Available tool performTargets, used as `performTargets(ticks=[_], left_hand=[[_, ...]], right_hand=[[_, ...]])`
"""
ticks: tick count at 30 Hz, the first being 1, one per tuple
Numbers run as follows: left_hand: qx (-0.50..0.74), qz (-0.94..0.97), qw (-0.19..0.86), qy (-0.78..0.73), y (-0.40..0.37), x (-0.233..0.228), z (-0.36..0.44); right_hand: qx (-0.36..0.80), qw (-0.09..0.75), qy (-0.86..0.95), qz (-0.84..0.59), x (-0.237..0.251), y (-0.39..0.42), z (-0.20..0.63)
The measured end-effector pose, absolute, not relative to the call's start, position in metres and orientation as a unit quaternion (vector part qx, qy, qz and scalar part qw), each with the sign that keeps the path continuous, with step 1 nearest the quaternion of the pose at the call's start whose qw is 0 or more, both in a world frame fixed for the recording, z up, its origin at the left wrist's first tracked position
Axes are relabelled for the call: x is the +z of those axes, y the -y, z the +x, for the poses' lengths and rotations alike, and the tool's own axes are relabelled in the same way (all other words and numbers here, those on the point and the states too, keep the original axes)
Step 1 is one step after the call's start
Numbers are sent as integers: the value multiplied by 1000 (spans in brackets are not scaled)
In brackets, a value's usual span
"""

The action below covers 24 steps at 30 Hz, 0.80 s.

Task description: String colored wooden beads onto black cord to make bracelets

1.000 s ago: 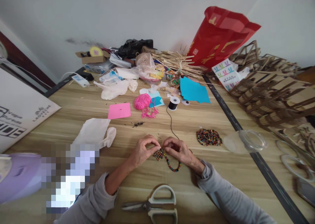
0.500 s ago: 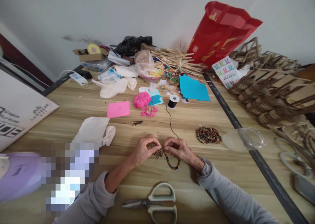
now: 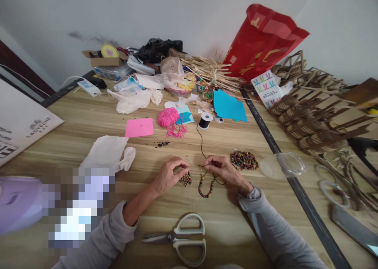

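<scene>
My left hand (image 3: 169,175) rests on the wooden table (image 3: 88,127), fingers curled over a small heap of coloured beads (image 3: 186,179), pinching at them. My right hand (image 3: 222,170) pinches the end of a thin black cord (image 3: 202,143) that runs back to a black spool (image 3: 204,121). A short strand of threaded beads (image 3: 205,187) hangs from the cord below my right hand, lying curved on the table. A larger pile of loose beads (image 3: 243,160) sits just right of my right hand.
Scissors (image 3: 180,239) lie at the near edge. A clear plastic jar (image 3: 283,166) lies on its side at the right. Farther back are pink yarn (image 3: 167,117), pink paper (image 3: 139,127), blue paper (image 3: 228,106), a white cloth (image 3: 108,153), a red bag (image 3: 260,42) and wooden pieces (image 3: 319,111).
My hands were together at the beads; now they have parted. The right hand moved right with the cord and strand, the left stays on the small bead heap.
</scene>
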<state>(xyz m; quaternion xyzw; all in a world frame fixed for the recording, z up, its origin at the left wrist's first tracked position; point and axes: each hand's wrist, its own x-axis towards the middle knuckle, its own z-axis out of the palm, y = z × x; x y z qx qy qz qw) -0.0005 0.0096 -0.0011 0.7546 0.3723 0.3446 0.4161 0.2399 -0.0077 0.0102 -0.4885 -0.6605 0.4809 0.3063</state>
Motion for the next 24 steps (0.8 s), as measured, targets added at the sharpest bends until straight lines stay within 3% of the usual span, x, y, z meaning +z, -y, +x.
performTargets(ticks=[11, 18, 24], left_hand=[[344, 778, 361, -383, -16, -1, -9], [341, 787, 328, -396, -25, -5, -23], [267, 830, 322, -369, -27, -8, -30]], right_hand=[[463, 277, 676, -502, 2, 5, 256], [488, 310, 662, -477, 7, 10, 241], [498, 349, 632, -480, 0, 19, 218]])
